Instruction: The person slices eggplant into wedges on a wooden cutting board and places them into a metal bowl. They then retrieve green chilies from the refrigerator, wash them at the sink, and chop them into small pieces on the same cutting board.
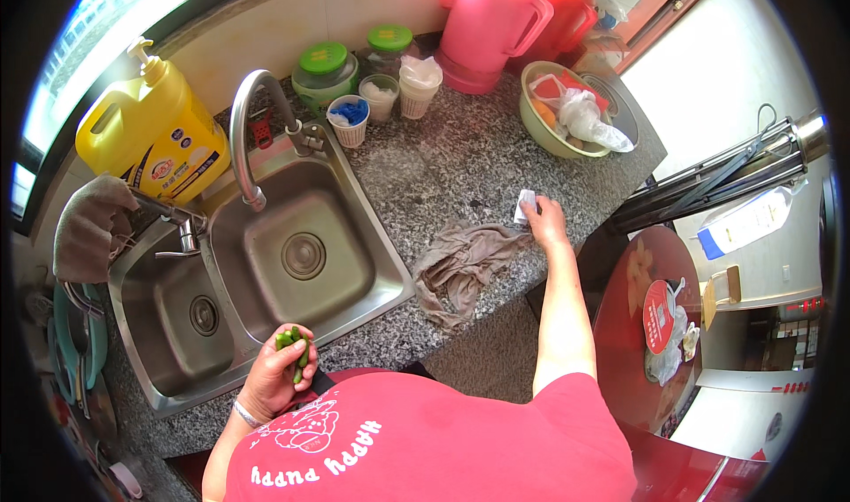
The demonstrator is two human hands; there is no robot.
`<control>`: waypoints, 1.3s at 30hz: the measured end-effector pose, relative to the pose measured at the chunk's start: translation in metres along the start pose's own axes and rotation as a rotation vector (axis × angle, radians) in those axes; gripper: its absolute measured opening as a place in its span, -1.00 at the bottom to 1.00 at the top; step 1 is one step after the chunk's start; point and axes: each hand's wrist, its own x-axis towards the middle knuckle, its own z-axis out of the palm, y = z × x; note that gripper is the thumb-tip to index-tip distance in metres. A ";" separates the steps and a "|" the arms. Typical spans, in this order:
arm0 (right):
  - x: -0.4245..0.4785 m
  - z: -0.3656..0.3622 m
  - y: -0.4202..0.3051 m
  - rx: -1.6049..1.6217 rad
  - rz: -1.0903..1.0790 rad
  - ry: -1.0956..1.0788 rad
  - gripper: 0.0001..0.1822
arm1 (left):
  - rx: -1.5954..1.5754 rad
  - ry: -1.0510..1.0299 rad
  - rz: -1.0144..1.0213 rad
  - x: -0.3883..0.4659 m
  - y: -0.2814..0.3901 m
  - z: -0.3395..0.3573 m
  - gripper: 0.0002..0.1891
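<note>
My left hand (269, 376) is closed around several small green peppers (295, 352), close to my body at the front edge of the sink. Over the granite counter (425, 163), my right hand (548, 220) pinches a small white piece of paper or packet (523, 206) between thumb and fingers. Just left of that hand lies a crumpled grey-brown cloth (465, 269), spread near the counter's front edge. Both basins of the steel double sink (392, 286) show bare metal and a drain. A curved faucet (244, 137) arches over the larger basin.
A yellow detergent jug (159, 130) stands behind the sink, with a cloth (96, 230) draped beside it. Small plastic baskets (350, 133), green-lidded jars (323, 70) and a pink thermos (488, 37) line the wall. A pale green bowl (544, 133) holds bags and produce. A red round table (617, 316) is at right.
</note>
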 end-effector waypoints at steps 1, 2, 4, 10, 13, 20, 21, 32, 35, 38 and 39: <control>0.004 0.001 0.004 0.031 0.001 -0.010 -0.50 | 0.001 -0.005 0.006 0.000 0.000 0.000 -0.82; 0.007 0.001 0.009 0.061 0.001 -0.019 -0.49 | 0.002 -0.011 0.011 0.000 0.000 -0.001 -0.82; 0.011 -0.003 0.002 0.090 0.030 -0.092 -0.47 | -0.006 -0.008 0.026 -0.002 -0.001 -0.002 -0.82; 0.012 0.000 -0.028 -0.045 -0.013 -0.160 -0.40 | -0.018 -0.037 0.069 -0.006 -0.006 -0.008 -0.81; 0.011 -0.015 -0.050 0.010 -0.001 -0.224 -0.35 | -0.050 -0.097 0.077 -0.003 -0.010 -0.018 -0.78; 0.009 -0.014 -0.034 -0.150 -0.298 0.243 -0.71 | -0.159 -0.187 0.135 -0.003 -0.001 -0.016 -0.71; 0.006 -0.021 -0.054 -0.126 -0.301 0.299 -0.75 | -0.179 -0.187 0.142 -0.004 -0.002 -0.017 -0.71; -0.115 0.054 -0.306 0.700 -0.660 -0.320 -0.87 | -0.368 -0.081 0.379 -0.023 -0.010 -0.057 -0.84; -0.144 0.084 -0.391 0.777 -0.838 -0.490 -0.81 | -0.400 0.040 0.530 -0.038 0.003 -0.087 -0.82; -0.153 0.127 -0.464 0.781 -0.986 -0.603 -0.63 | -0.404 0.151 0.646 -0.049 0.032 -0.123 -0.76; -0.154 0.144 -0.486 0.751 -1.083 -0.535 -0.58 | -0.408 0.183 0.685 -0.053 0.043 -0.132 -0.75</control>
